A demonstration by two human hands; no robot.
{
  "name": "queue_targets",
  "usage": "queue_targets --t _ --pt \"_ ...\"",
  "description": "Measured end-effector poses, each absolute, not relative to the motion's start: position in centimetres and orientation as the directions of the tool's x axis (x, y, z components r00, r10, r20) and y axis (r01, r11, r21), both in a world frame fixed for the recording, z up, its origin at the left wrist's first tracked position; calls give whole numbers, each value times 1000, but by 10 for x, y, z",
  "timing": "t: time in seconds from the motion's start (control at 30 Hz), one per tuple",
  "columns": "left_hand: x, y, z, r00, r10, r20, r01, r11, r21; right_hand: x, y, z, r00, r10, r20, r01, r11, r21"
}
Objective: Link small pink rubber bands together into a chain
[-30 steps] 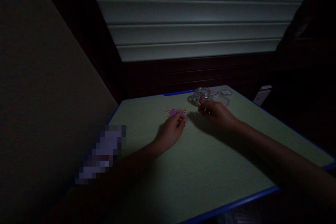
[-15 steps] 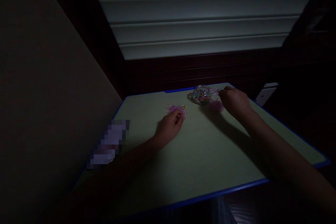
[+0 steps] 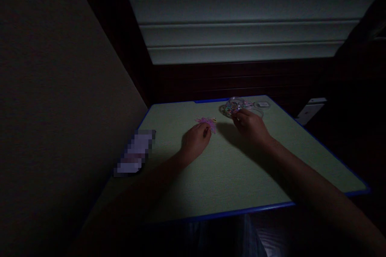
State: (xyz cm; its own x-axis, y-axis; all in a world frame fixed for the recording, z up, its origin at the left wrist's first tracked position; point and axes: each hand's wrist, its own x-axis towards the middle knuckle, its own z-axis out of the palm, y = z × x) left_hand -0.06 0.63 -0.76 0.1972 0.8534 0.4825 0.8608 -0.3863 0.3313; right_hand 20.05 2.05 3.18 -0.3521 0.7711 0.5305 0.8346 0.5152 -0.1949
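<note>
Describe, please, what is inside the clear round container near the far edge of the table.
Small multicoloured rings show through the clear round container. The person's right hand covers its near right part, so anything behind the fingers cannot be seen.

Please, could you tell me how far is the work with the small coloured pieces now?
It looks partway. Done: a mostly pink pile lies apart from the jar. In hand: the left hand is at the pile, the right hand at the jar; whether their fingers hold pieces is too dark to tell. Left, probably: the mixed colours at the jar.
</note>
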Motion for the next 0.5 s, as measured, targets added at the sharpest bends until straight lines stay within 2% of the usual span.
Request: queue_targets --t 0.07,0.17,0.27,0.33,0.5 --pt "-1 7 -7 236 838 492 844 -427 324 188 16 22 -418 768 486 754 591 -286" --pt "0 8 -6 295 824 484 822 -476 311 176 13 7 -431 777 459 677 615 -405" --pt "0 8 -6 285 833 474 825 -465 321 169 17 -7 -317 833 453 653 538 -533" --pt "1 7 -6 277 843 460 828 -452 330 166 22 -15 -272 883 383 638 463 -616" --pt "5 5 -5 243 842 481 860 -417 295 165 30 -22 -238 909 343 576 417 -704"
